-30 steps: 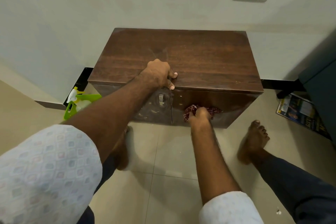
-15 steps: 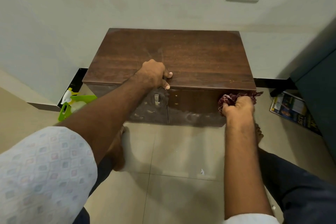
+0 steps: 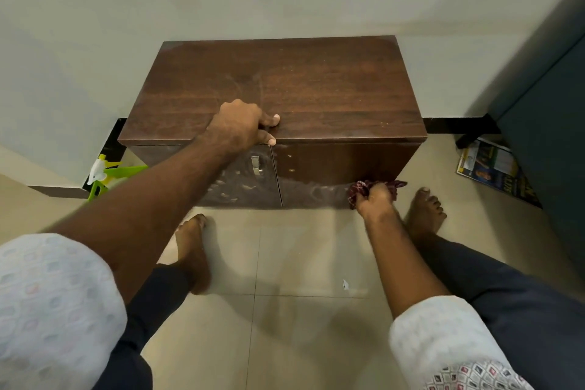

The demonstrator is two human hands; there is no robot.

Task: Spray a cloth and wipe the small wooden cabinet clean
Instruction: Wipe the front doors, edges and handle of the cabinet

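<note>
Right grip [image 3: 376,199] clamped round crumpled red patterned cloth [image 3: 358,190], pressed low on right door [image 3: 332,164] of boxy dark wood-grain cabinet [image 3: 316,88]. Left grip [image 3: 243,123] curled over the top's front edge. Smeary streaks showed on glossy door fronts.

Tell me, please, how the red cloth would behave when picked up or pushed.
The cloth is probably floppy: it bunches in the right hand, one end trailing loose. It likely weighs little, since fingers alone hold it. Pushed, it should slide across the cabinet rather than roll.
</note>
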